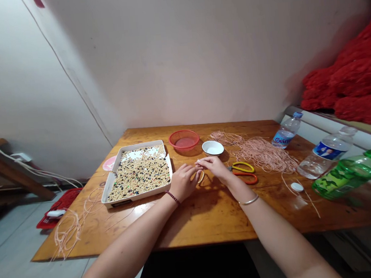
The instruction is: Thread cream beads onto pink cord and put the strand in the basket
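Note:
Over the middle of the table, my left hand and my right hand meet with their fingertips close together. Both pinch a small beaded string, whose pale yellowish loop hangs below the fingers; its upper end is mostly hidden by them. To the left of my left hand lies a shallow white box of small beads, mostly cream with dark ones mixed in. Just right of my right hand rest scissors with one yellow and one orange handle.
Behind my hands stand a red plastic basket and a white bowl. Pink cord is heaped at the right, near two clear bottles and a green bottle. More cord lies at the left edge.

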Action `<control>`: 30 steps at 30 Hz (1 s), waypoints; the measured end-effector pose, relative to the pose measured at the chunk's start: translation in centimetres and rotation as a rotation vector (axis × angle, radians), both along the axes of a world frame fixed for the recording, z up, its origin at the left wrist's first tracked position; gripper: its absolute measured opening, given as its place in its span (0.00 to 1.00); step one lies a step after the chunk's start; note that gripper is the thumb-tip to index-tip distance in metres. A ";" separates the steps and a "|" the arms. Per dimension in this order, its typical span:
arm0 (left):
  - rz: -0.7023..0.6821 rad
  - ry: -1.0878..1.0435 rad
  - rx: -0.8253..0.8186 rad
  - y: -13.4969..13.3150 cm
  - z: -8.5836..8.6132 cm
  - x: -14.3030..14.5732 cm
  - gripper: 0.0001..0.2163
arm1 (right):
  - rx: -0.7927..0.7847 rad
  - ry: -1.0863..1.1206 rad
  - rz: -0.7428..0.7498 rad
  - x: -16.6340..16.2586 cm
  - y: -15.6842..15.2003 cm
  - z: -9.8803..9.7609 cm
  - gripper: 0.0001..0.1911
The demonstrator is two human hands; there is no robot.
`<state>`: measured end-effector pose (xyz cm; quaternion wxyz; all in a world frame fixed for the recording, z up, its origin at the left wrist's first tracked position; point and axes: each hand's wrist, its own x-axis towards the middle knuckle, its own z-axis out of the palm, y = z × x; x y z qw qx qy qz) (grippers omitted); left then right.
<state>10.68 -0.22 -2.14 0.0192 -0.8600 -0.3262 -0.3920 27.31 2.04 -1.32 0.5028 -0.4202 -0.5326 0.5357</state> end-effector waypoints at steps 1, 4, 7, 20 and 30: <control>0.001 -0.019 -0.011 0.0 0.1 0.0 0.08 | 0.003 0.012 0.002 0.0 0.0 0.0 0.19; 0.054 -0.109 -0.028 0.3 0.1 -0.1 0.07 | -0.008 0.040 0.024 0.1 0.0 -0.1 0.17; 0.107 -0.179 -0.073 0.6 -0.1 0.0 0.10 | -0.028 0.037 0.044 0.1 0.0 -0.1 0.17; 0.070 -0.329 -0.478 1.3 -0.6 0.2 0.17 | 0.044 -0.110 0.076 -0.2 -0.2 -0.1 0.17; 0.004 -0.429 -0.584 1.5 -0.8 0.7 0.11 | 0.073 -0.099 0.119 -0.2 -0.3 0.2 0.17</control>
